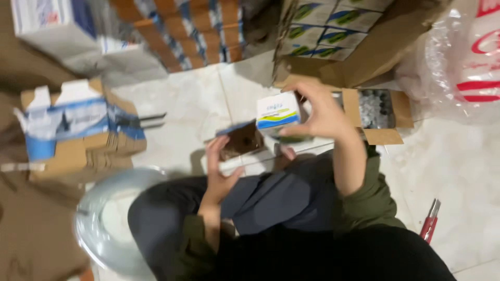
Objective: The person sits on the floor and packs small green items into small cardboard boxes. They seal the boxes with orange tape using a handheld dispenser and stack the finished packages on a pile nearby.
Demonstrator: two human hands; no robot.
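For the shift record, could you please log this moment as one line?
left hand: holds open brown carton | right hand: grips small white box above it | floor: tiled, cardboard cartons around

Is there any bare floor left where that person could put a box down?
Yes. Bare tile shows ahead of the left hand, between the flattened cartons and the big cardboard box. More shows beside the right hand, between the small open carton of vials and the red cutter. The upper edge is crowded with stacked boxes; the lap is taken.
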